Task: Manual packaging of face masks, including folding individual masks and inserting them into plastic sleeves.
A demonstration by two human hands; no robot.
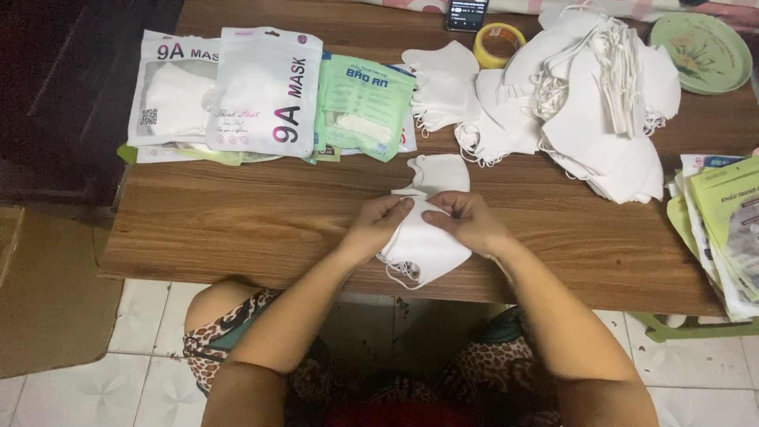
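Two white flat pouches (pixel 229 91) up-left of the left hand (pixel 378 225), overlapping. A green-and-white pouch (pixel 365 107) straight above that hand (partly tucked under the white one). Phone screen (pixel 466 13) at the far worktop edge, lit. Green-white packet stack (pixel 723 229) well right of the right hand (pixel 466 221).

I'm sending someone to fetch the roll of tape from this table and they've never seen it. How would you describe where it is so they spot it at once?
Start at the far edge of the wooden table, beside the big heap of white masks. The roll of tape lies flat there, just in front of a phone. It is the only yellow ring among the white things around it.
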